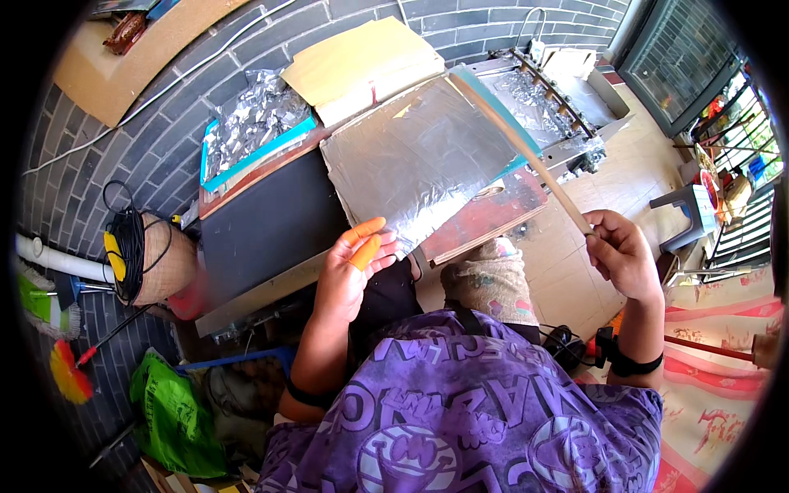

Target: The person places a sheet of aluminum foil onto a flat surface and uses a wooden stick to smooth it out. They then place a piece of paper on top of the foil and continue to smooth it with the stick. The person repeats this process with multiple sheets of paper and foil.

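My right hand (619,254) grips the near end of a long, flat wooden strip (521,140). The strip slants away along the right side of a silvery foil sheet (425,148). This wrinkled sheet lies on a stack of sheets, its near corner hanging towards me. Beside that corner is my left hand (352,271), palm turned up and fingers apart, with orange finger cots (367,252) on two digits. Whether its fingertips touch the foil is hard to tell. Under the stack a worn reddish board (487,215) shows, and a teal sheet (524,138) sticks out behind the strip.
A blue-rimmed tray (262,154) of foil scraps stands at the back left, beside a stack of yellowish paper (363,68). A black work surface (271,215) lies left. Far right are a metal frame (548,92) with foil bits and a grey stool (687,212).
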`<state>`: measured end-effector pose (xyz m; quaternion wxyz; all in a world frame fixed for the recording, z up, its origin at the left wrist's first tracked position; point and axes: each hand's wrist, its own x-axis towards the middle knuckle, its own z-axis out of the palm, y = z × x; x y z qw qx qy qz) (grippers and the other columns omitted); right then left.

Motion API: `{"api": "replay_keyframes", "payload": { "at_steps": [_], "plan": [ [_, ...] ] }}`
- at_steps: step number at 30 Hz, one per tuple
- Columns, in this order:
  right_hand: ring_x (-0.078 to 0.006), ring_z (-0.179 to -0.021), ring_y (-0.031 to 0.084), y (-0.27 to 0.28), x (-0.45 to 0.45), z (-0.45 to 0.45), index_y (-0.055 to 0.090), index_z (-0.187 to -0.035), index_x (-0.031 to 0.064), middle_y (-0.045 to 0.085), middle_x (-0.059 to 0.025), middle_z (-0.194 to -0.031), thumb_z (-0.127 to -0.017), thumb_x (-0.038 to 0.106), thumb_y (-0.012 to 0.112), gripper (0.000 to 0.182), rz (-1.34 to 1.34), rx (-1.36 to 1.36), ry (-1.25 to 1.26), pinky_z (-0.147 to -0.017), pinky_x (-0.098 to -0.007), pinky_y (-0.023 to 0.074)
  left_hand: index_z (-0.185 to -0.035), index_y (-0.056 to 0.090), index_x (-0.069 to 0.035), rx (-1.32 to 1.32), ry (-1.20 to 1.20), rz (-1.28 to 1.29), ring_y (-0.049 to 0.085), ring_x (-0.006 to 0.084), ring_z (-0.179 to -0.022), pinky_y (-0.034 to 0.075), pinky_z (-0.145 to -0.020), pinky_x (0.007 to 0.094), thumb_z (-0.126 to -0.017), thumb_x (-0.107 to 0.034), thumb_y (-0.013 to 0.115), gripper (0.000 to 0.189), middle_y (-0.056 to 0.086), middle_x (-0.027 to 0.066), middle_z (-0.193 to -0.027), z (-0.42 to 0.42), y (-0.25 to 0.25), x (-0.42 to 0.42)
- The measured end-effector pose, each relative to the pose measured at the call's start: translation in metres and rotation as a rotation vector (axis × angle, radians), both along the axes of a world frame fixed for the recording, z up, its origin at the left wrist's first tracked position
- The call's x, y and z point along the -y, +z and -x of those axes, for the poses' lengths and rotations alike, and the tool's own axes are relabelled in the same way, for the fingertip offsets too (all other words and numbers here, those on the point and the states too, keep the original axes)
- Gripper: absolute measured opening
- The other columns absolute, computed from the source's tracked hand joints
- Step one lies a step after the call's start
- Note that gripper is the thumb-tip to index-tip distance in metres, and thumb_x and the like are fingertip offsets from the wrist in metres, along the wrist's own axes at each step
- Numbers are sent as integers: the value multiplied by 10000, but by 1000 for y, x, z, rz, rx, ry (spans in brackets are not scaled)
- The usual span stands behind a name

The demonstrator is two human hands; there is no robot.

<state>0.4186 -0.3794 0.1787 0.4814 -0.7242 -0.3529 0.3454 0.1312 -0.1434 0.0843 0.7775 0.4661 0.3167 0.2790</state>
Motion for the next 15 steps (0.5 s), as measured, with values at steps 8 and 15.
{"api": "replay_keyframes", "payload": {
  "at_steps": [8, 15],
  "plan": [
    [-18, -465, 428, -12, 7, 7, 571, -1094, -11, 521, 30, -620, -909, 37, 539, 194, 54, -42, 26, -411, -191, 315, -1206, 567, -51, -285, -173, -89, 657, 171, -866, 526, -725, 268, -965, -164, 542, 267, 642, 84, -1005, 13, 4, 0],
    [-3, -440, 366, -22, 6, 11, 553, -1105, -14, 501, 29, -622, -933, 55, 519, 188, 15, -21, 53, -395, -159, 268, -1263, 518, -5, -12, -140, 36, 613, 305, -1076, 510, -885, 394, -975, -159, 502, 327, 595, 141, -1166, 13, -9, 8]
  ]
}}
